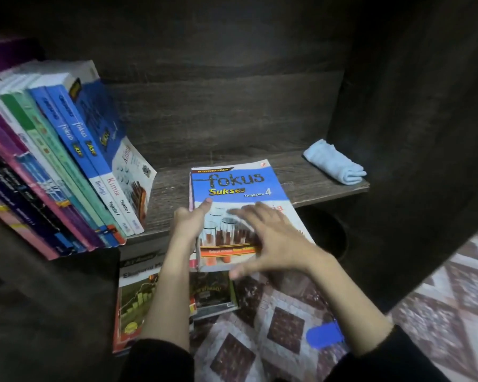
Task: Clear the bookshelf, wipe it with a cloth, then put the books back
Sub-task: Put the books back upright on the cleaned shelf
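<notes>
Fokus book (240, 186), the blue one with test tubes on the cover, is lying flat with its top half on the shelf board (295, 166) and its lower half sticking out past the front edge toward the person. Looks like there's a pinkish edge of something else right under it on the left side, can't really make out what. The left hand (188, 224) holds the book's left edge, thumb laid on top of the cover, the other fingers hidden underneath or behind. The right hand (271, 238) is over the lower cover with its fingers (249, 213) spread wide; it's blurry, so I can't tell if they're actually pressing down. A pale blue cloth (334, 165) sits folded at the far right of the same board. On the left a row of books (66, 161) leans over to the left. Below the shelf, a few more books (138, 293) lie on the patterned carpet (273, 326).
</notes>
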### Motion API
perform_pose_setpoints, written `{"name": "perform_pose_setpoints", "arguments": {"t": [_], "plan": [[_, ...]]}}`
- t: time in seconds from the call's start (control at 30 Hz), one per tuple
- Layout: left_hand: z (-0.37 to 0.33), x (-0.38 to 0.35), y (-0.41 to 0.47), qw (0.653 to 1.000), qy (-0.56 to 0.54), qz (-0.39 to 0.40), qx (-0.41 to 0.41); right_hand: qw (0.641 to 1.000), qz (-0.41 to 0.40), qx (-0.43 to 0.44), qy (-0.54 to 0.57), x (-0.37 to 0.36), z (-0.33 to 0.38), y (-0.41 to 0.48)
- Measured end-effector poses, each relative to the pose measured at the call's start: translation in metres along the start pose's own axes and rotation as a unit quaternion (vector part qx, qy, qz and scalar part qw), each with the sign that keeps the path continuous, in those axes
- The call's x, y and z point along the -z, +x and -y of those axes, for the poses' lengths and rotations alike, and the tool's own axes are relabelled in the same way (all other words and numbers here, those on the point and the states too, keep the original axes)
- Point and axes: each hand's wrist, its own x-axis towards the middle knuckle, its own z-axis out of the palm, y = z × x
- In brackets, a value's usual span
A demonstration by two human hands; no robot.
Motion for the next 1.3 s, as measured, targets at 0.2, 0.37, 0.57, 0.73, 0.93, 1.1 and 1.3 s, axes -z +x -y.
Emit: {"name": "perform_pose_setpoints", "arguments": {"t": [0.2, 0.37, 0.57, 0.73, 0.93, 1.1, 1.3], "plan": [[-0.005, 0.004, -0.007, 0.999, -0.022, 0.024, 0.01, 0.957, -0.157, 0.009, -0.243, -0.049, -0.012, -0.005], [-0.015, 0.006, -0.015, 0.994, -0.066, 0.084, -0.002, 0.929, -0.268, 0.051, -0.248, -0.072, -0.025, -0.006], [-0.053, 0.003, -0.045, 0.978, -0.167, 0.107, -0.059, 0.901, -0.422, 0.099, -0.014, -0.047, -0.031, -0.01], [-0.075, -0.017, -0.065, 0.961, -0.224, 0.149, -0.062, 0.806, -0.467, -0.036, 0.362, -0.01, 0.0, -0.014], [-0.031, -0.032, -0.061, 0.995, -0.047, 0.086, 0.004, 0.535, -0.463, -0.08, 0.702, 0.017, 0.012, -0.004], [-0.022, -0.025, -0.057, 0.987, -0.063, 0.143, 0.026, 0.393, -0.402, -0.133, 0.816, -0.001, -0.004, 0.011], [-0.015, -0.039, -0.056, 0.986, -0.077, 0.149, -0.023, 0.332, -0.291, -0.169, 0.881, -0.026, -0.031, 0.013]]}}
